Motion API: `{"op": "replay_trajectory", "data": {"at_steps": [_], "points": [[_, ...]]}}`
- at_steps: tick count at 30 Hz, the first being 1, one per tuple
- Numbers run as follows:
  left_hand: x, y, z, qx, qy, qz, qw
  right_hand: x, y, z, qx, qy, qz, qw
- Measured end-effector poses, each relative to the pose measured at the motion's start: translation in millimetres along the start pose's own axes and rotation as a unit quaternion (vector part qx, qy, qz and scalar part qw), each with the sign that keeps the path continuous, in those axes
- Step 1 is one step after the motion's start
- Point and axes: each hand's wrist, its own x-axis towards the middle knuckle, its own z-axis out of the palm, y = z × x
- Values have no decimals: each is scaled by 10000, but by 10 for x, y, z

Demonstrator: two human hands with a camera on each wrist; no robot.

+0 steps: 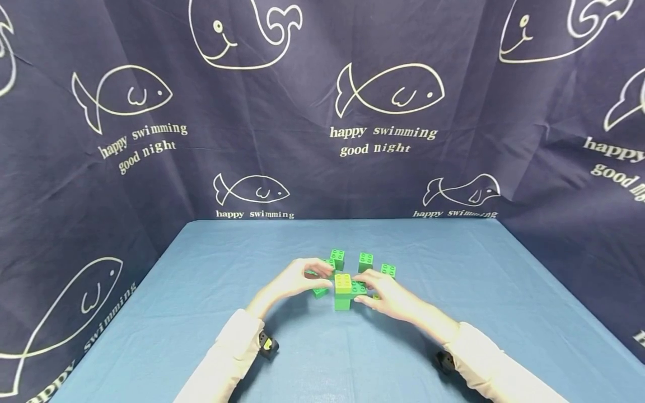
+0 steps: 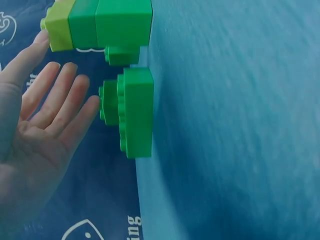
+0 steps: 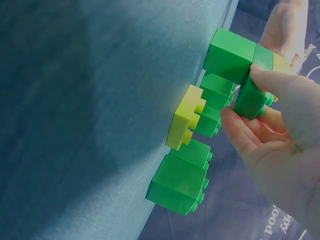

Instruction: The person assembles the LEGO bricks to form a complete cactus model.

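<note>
A small stack of building bricks stands on the table, with a lime brick on top and a bright green brick at the bottom. From its middle layer a darker green brick juts out to the right. My right hand pinches this jutting brick between thumb and fingers. Left of the stack, my left hand has its fingers extended and apart. In the left wrist view its thumb tip is at the lime brick, touching or very close; I cannot tell which.
Behind the left hand lie loose green bricks, including a long one with another on it. Several more stand beyond the stack, such as a green brick. A yellow brick lies by the right hand. Blue cloth covers the table.
</note>
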Motion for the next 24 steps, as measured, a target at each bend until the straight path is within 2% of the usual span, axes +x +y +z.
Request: {"op": "replay_trajectory", "data": {"at_steps": [12,16,24], "points": [[-7,-103,-66,80,357,-60,9993,0,4,-6,17,-41,57,10000],[4,-136,-89,44,336,-168,9993,1,9,-7,16,-4,3,10000],[14,-188,-108,357,162,-186,9991,-3,1,-11,23,-40,24,10000]]}}
